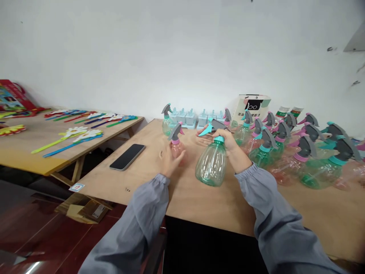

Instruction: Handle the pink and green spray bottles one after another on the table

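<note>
My left hand [168,160] is wrapped round the body of a pink spray bottle [179,149], which stands upright on the wooden table with its grey head and pink trigger. In my right hand [226,142] is a green spray bottle [211,163], gripped at the neck and grey head and slightly tilted. Its turquoise trigger points left, and the clear green body hangs over the table. Behind my left hand stands another green spray bottle [167,123]. To the right of my right hand, several pink and green spray bottles [266,148] are crowded together.
A black phone [127,156] lies on the table [196,205] at the left. Pale blue moulds [185,117] and a printed paper bag [251,108] stand along the wall. On the left table [37,160] lie several colourful flower-shaped hand clappers [76,133]. A cardboard box [85,208] sits below.
</note>
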### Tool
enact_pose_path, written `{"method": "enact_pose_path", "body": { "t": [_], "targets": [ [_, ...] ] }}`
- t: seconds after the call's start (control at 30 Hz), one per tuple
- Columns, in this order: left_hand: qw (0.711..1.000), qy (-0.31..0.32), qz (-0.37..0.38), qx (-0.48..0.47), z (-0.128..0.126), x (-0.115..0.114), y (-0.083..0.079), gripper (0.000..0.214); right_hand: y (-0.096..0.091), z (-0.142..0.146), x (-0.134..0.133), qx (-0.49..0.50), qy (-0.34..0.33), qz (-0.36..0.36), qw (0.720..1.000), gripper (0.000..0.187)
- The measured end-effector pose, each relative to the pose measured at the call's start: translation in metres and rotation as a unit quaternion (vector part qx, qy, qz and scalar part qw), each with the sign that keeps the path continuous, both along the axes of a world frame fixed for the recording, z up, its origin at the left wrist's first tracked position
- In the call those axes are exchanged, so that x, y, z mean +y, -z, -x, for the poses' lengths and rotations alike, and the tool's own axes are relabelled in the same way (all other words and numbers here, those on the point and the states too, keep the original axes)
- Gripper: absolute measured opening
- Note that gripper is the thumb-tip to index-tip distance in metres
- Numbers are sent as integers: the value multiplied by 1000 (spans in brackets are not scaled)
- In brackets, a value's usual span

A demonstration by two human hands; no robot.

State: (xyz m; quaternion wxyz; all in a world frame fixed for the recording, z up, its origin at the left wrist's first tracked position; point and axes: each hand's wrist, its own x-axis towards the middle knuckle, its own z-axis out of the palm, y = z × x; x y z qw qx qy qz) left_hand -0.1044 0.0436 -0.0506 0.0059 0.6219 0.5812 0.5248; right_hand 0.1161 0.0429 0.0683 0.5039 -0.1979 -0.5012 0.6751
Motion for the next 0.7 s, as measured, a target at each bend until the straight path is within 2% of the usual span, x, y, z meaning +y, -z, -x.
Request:
{"method": "enact_pose_path", "body": {
  "t": [0.13,0.27,0.37,0.5,0.7],
  "targets": [
    [999,-31,-3,28,-11,-18,-3,61,-4,4,-9,-24,-4,-26,999,25],
    [999,-39,10,35,-13,-17,-6,61,-10,6,-18,-19,18,-34,999,22],
    [999,-39,10,36,-13,-15,-6,60,-13,7,-22,-26,2,-38,999,23],
    [999,-32,16,32,-11,-16,-6,61,-9,9,-22,-35,-31,-62,997,21],
    [999,-20,14,34,-11,-17,-8,61,-8,9,-20,-27,-9,-57,998,25]
  ]
}}
